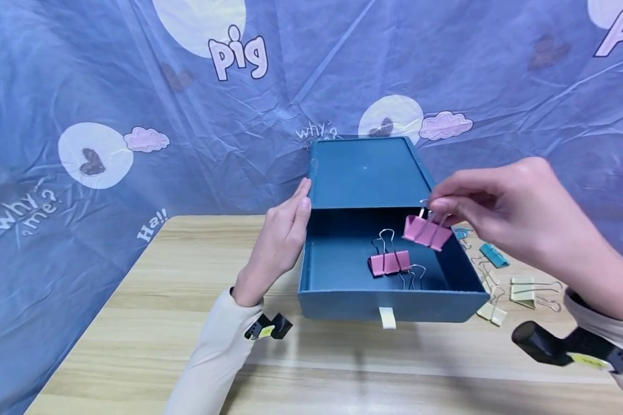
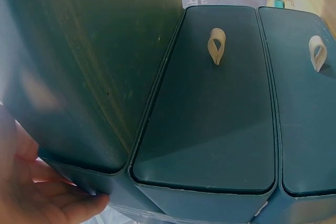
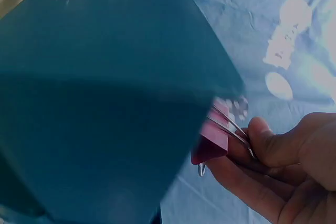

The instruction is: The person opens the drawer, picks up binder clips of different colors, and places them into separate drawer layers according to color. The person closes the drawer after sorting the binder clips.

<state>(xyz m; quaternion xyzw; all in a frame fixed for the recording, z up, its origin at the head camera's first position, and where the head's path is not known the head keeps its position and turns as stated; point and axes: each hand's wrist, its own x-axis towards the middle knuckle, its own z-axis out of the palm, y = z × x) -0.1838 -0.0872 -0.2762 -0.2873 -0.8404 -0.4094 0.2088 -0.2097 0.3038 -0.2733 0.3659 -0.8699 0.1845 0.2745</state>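
My right hand [image 1: 524,213] pinches a pink binder clip [image 1: 427,232] by its wire handles, holding it over the right part of an open blue drawer [image 1: 337,305]. Thumb and fingertips on the handles show in the right wrist view, where the drawer hides part of the clip [image 3: 214,140]. A second pink binder clip [image 1: 394,263] lies inside the drawer, with more wire handles [image 1: 412,276] beside it, their clip mostly hidden behind the drawer front. My left hand [image 1: 277,239] rests with extended fingers against the left side of the blue drawer cabinet [image 1: 366,173].
Right of the cabinet, a teal binder clip [image 1: 494,255] and pale yellow clips [image 1: 522,292] lie on the wooden table [image 1: 187,288]. Below the open drawer, the left wrist view has two shut drawers [image 2: 205,114] with loop pulls [image 2: 216,45]. A printed blue cloth [image 1: 270,144] hangs behind.
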